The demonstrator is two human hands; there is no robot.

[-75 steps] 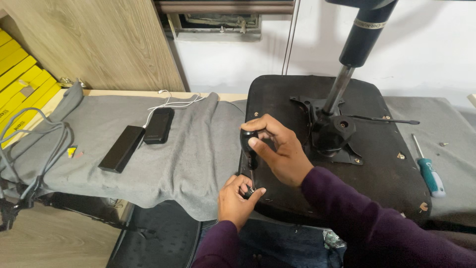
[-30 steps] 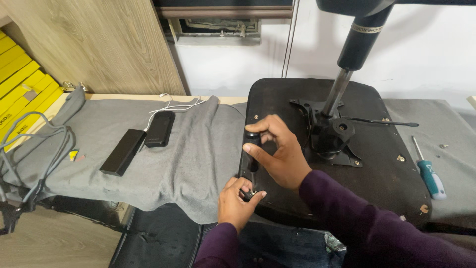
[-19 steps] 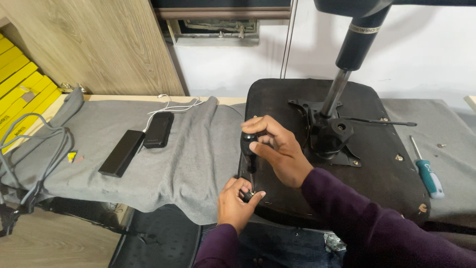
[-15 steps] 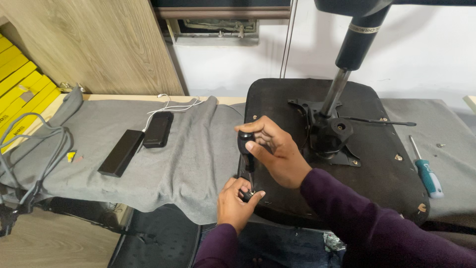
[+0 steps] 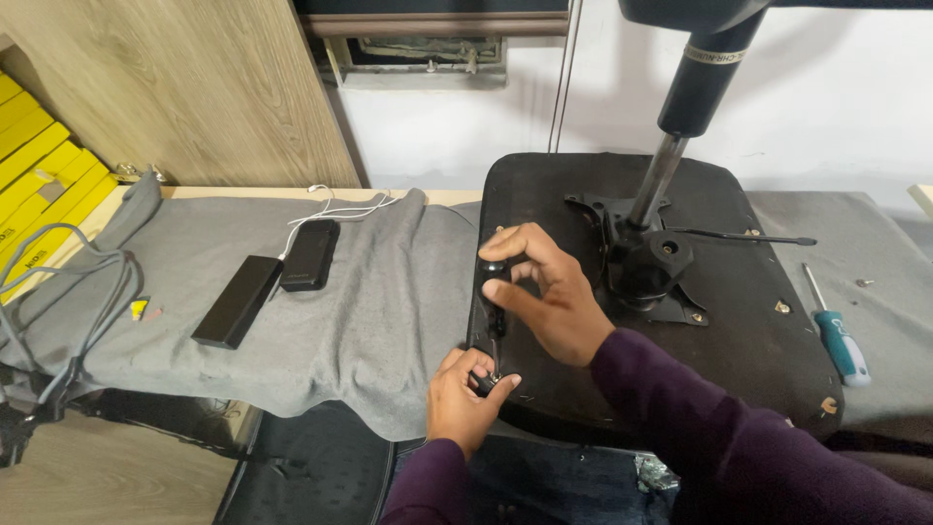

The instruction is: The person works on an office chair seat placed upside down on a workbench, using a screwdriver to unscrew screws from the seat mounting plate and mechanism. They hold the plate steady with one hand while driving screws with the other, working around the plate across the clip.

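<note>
— Right hand (image 5: 544, 297)?
— Closed around the black handle of a screwdriver (image 5: 496, 301), fingers curled over its top, thumb along the side. Held upright, tip down at the near left edge of the upturned chair seat (image 5: 739, 331).

— Left hand (image 5: 465, 394)?
— Just below the right hand, at the seat's near left rim. Fingers pinched narrow around a small dark part right where the screwdriver tip meets the seat. Too small to tell what exactly.

— And the seat itself?
— Black, lying underside up on the grey-clothed surface (image 5: 369, 292). Metal bracket (image 5: 641, 262) at its middle, gas column (image 5: 695, 87) rising from it toward the top. Thin lever rod (image 5: 748, 236) sticking out right of the bracket. A few small screws visible on the seat's right part.

— Anything else near the seat?
— Right of the seat, well apart from both hands: a second screwdriver (image 5: 838, 335), blue-green handle, flat on the cloth. Left of the seat: a black phone (image 5: 309, 255) with a white cable (image 5: 335, 206), a long black block (image 5: 236, 300) just beside it. Further left, grey cables (image 5: 73, 292) looping over the cloth's edge, yellow boxes (image 5: 39, 185) beyond.

— Sleeves?
— Dark purple, both arms.
</note>
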